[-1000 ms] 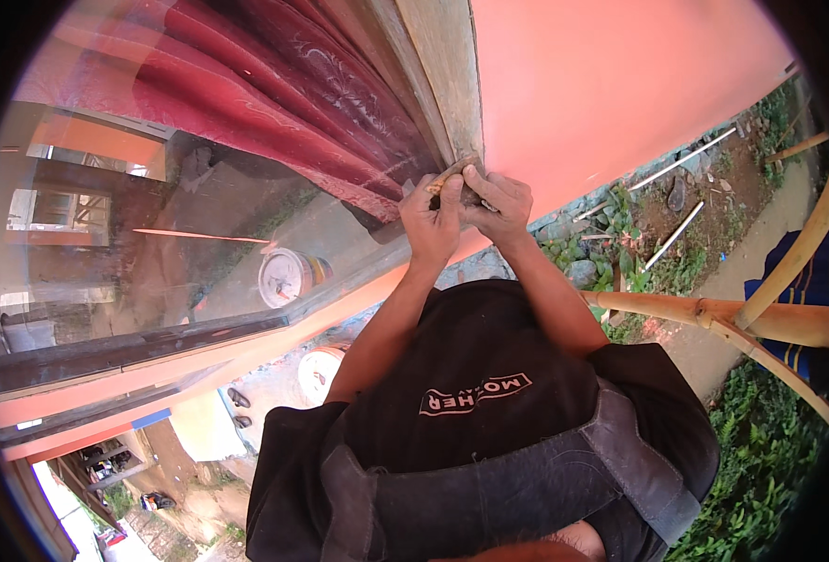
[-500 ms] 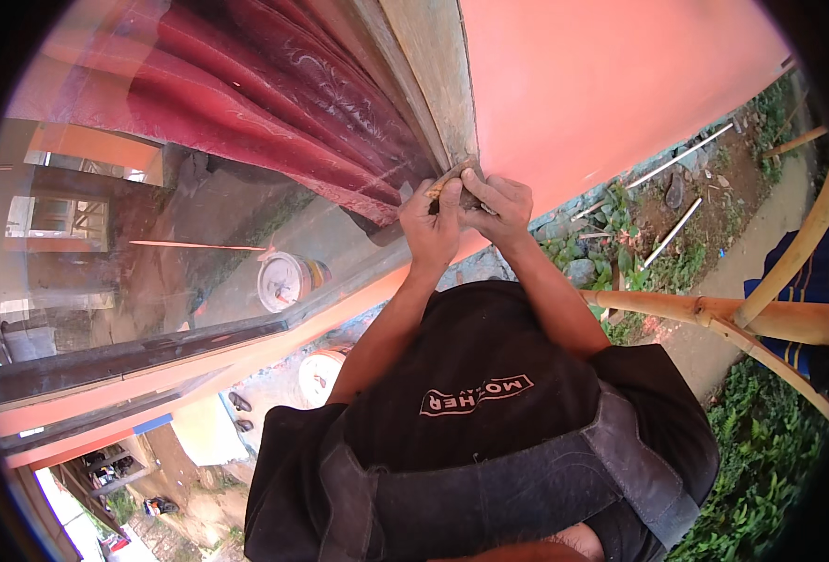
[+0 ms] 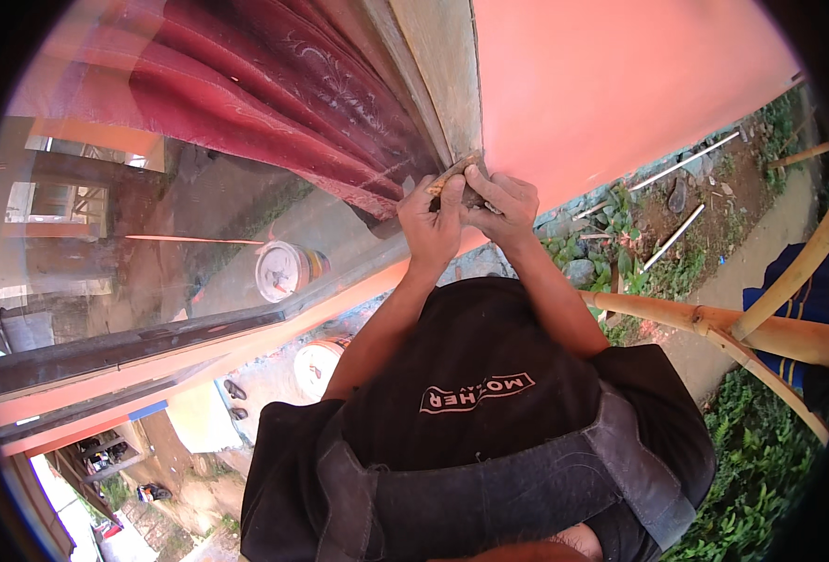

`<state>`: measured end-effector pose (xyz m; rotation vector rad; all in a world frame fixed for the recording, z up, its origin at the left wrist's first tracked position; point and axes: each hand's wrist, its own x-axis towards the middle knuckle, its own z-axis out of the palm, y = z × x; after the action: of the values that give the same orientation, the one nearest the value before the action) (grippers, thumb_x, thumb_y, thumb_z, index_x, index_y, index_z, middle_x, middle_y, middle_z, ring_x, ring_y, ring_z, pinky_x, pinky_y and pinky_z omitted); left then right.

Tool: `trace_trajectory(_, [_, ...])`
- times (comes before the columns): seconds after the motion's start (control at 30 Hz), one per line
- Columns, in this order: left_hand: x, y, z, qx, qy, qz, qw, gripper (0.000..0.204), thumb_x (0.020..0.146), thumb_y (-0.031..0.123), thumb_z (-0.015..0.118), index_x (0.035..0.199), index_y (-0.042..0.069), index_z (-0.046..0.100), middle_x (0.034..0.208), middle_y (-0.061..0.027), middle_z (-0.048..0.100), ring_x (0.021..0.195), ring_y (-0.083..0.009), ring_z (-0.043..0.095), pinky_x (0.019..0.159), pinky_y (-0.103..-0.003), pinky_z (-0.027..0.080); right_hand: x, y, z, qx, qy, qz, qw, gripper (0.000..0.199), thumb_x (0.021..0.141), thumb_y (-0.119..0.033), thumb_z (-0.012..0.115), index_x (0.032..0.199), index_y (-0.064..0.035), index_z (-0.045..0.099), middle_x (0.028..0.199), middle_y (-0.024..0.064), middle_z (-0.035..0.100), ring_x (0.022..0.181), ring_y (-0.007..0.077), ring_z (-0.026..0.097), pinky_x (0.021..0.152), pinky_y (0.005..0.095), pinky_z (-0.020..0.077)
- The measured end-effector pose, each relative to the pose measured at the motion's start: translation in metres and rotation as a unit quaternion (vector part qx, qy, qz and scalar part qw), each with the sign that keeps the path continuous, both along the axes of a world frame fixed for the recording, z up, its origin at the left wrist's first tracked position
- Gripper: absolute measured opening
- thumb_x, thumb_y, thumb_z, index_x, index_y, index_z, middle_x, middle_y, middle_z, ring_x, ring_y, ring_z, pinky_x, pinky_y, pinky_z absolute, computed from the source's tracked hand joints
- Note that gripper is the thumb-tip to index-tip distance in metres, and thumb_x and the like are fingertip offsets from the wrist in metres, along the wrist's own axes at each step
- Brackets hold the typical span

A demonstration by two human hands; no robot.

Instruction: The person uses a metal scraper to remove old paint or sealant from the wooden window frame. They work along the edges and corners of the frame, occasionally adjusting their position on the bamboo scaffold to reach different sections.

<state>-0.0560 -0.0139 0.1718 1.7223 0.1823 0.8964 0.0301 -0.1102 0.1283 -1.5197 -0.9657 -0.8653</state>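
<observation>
- While both hands crowd the foot of the wooden window post (image 3: 440, 70), I see a small brown piece (image 3: 454, 172) between them, right at the corner; its exact kind is too unclear for me to tell.
- On my left hand (image 3: 429, 223), thumb and fingers are clamped on the near side of that piece, the thumb lying along it.
- My right hand (image 3: 506, 208) has its fingers bent and pressed on the other end. What its lower fingers do underneath, I cannot tell.
- If the grip slid left, I judge the piece could skid onto the window glass (image 3: 199, 201) and scratch it, since the pane meets the frame just beside my knuckles. The red curtain (image 3: 246, 98) seems to hang behind the glass, so it looks safe.
- A slip to the right could scuff the smooth pink wall (image 3: 611, 80), which borders the post closely.
- Pressing hard with bare fingertips on rough wood could bring a splinter or scraped skin.
- Should either pinch loosen, the piece might drop toward the stony ground below, as I see no ledge clearly under it.
- My fingers hide the contact itself, so uneven pressure could go unnoticed.
- Swinging the right elbow wide might knock the bamboo pole (image 3: 662, 308).
</observation>
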Motion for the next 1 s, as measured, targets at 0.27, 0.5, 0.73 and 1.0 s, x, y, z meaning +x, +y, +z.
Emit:
trace_trajectory(0.27, [0.004, 0.001, -0.008, 0.017, -0.012, 0.007, 1.000, 0.024, 0.099, 0.019, 0.067, 0.095, -0.004, 0.072, 0.065, -0.0039, 0.057, 0.061, -0.0086, 0.053, 0.053, -0.029, 0.042, 0.002, 0.001, -0.003, 0.013, -0.002, 0.011, 1.000, 0.063, 0.056, -0.034, 0.091, 0.114, -0.0120, 0.076, 0.059, -0.0017, 0.041, 0.046, 0.0132, 0.043, 0.043, 0.0287, 0.0388])
trace_trajectory(0.5, [0.003, 0.003, 0.004, -0.001, 0.004, 0.006, 1.000, 0.025, 0.098, 0.020, 0.069, 0.089, -0.003, 0.071, 0.061, -0.0040, 0.052, 0.058, -0.0089, 0.048, 0.053, -0.030, 0.039, 0.000, 0.003, 0.015, 0.006, 0.012, 0.002, 1.000, 0.061, 0.059, -0.029, 0.092, 0.115, -0.0117, 0.076, 0.059, -0.0010, 0.046, 0.047, 0.0132, 0.047, 0.043, 0.0286, 0.0401])
trace_trajectory(0.73, [-0.002, 0.001, 0.013, -0.010, 0.012, 0.006, 1.000, 0.027, 0.099, 0.020, 0.068, 0.087, -0.004, 0.070, 0.061, -0.0030, 0.052, 0.058, -0.0074, 0.049, 0.052, -0.029, 0.039, -0.006, -0.002, 0.012, -0.014, 0.042, 0.013, 0.999, 0.062, 0.058, -0.026, 0.093, 0.116, -0.0134, 0.076, 0.058, -0.0002, 0.047, 0.047, 0.0135, 0.047, 0.044, 0.0281, 0.0403])
trace_trajectory(1.0, [0.000, -0.001, 0.016, 0.013, 0.007, 0.014, 1.000, 0.030, 0.099, 0.022, 0.069, 0.083, -0.004, 0.067, 0.060, -0.0021, 0.052, 0.056, -0.0071, 0.049, 0.051, -0.029, 0.039, -0.007, 0.000, 0.007, -0.005, 0.056, 0.010, 0.998, 0.060, 0.059, -0.024, 0.093, 0.116, -0.0134, 0.077, 0.058, -0.0003, 0.049, 0.047, 0.0128, 0.049, 0.045, 0.0280, 0.0418])
